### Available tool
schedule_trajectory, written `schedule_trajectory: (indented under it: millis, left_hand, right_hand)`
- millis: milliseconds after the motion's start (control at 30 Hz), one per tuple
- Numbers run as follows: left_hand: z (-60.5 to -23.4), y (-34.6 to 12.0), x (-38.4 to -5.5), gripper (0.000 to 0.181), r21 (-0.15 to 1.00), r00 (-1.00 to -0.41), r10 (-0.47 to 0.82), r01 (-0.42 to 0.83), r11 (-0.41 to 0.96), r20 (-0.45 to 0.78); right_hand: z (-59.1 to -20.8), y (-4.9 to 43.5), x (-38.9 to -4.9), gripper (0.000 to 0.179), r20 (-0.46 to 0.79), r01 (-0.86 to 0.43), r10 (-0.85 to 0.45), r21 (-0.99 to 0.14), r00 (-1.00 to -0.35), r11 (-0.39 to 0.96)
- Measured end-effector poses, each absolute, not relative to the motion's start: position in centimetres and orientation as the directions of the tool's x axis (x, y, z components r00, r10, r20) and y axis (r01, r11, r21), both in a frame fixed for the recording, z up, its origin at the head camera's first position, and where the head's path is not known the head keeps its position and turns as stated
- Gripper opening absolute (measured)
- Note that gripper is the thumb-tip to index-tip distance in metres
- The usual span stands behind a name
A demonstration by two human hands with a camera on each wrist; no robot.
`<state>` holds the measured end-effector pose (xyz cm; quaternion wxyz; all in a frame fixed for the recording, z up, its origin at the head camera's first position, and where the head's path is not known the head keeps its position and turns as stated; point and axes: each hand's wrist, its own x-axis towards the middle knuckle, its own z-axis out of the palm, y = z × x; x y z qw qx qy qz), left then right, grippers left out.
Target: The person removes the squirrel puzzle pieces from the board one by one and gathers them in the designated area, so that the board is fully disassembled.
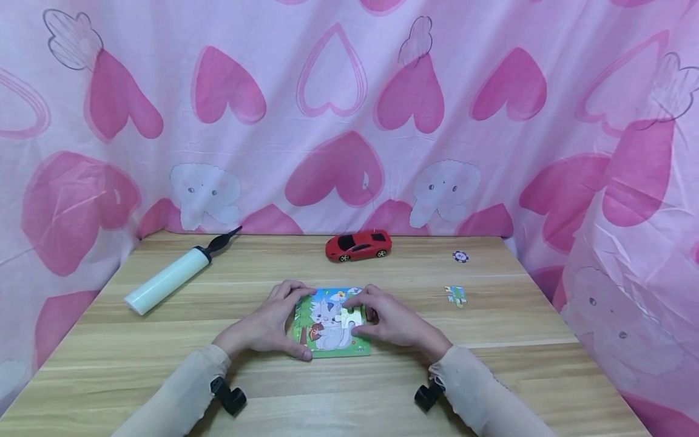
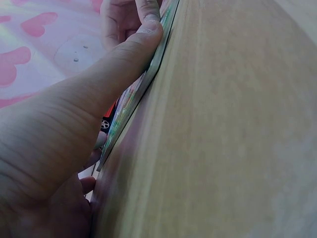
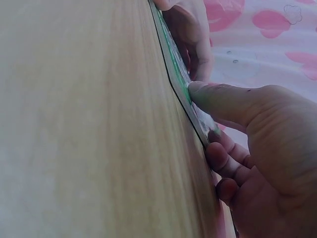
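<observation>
A square jigsaw puzzle with a grey cartoon animal on a green and blue ground lies flat on the table. My left hand grips its left side, thumb at the near left corner, fingers at the far edge. Over the puzzle's right part, my right hand pinches at a puzzle piece with thumb and index finger; the fingers hide much of it. A pale, piece-shaped patch shows beside those fingertips. In the right wrist view the thumb touches the puzzle's top face and the other fingers curl near its edge.
A red toy car stands behind the puzzle. To the left lies a pale hand pump with a black nozzle. At the right are a loose puzzle piece and a round blue-and-white chip. A pink heart-patterned curtain borders the table.
</observation>
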<state>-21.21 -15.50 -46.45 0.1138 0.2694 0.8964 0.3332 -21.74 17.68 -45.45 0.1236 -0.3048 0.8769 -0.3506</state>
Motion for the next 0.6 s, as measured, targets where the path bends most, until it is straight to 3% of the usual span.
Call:
schedule_trajectory:
  millis: [600]
  left_hand:
    - [-46.50, -15.47, -21.23, 0.127, 0.651, -0.831, 0.555, 0.406, 0.641, -0.027]
  right_hand:
    - [-45.43, 17.89, -21.76, 0.044, -0.001, -0.426, -0.606, -0.711, -0.795, 0.560]
